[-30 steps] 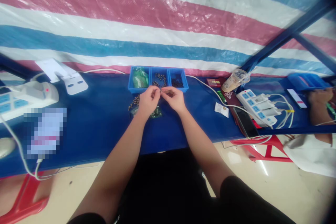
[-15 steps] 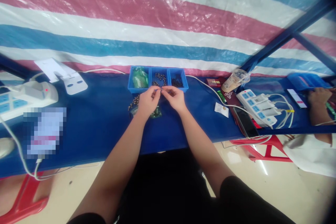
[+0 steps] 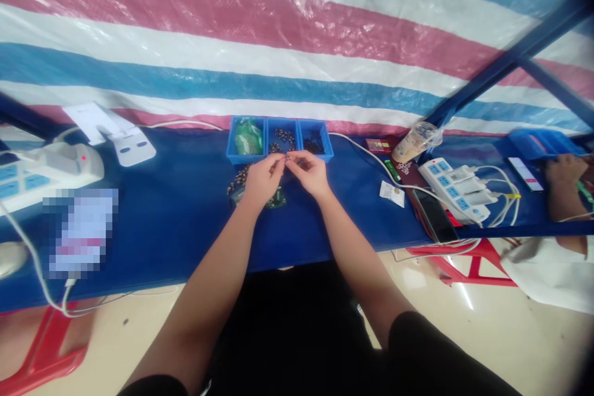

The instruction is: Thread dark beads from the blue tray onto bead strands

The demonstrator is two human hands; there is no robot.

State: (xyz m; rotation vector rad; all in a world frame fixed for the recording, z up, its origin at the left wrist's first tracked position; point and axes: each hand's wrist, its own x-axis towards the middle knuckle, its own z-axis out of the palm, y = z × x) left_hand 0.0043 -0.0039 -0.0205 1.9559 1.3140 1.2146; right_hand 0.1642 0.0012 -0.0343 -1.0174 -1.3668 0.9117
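My left hand [image 3: 264, 178] and my right hand [image 3: 308, 172] meet fingertip to fingertip just in front of a blue three-part bin [image 3: 245, 161]. Both are closed in a pinch; whatever lies between the fingers is too small to name. The bin's left compartment holds a green plastic-wrapped bundle [image 3: 249, 137]. Small brown-and-black parts [image 3: 284, 135] lie in the middle one, and dark pieces [image 3: 314, 143] in the right one. A pile of similar small parts [image 3: 237, 178] rests on the table by my left hand, partly hidden. Under that hand a green circuit board [image 3: 277, 199] shows in part.
Power strips stand left [image 3: 51, 167] and right [image 3: 452, 189], with white cables. A tilted plastic cup [image 3: 416, 141], a dark phone [image 3: 435, 215] and a small white packet [image 3: 392, 193] sit on the right. Another person's hand [image 3: 565, 170] is at the far right.
Almost nothing differs. My fingertips stay together, with only a very slight shift of the fingers; the bin and the parts are where they were.
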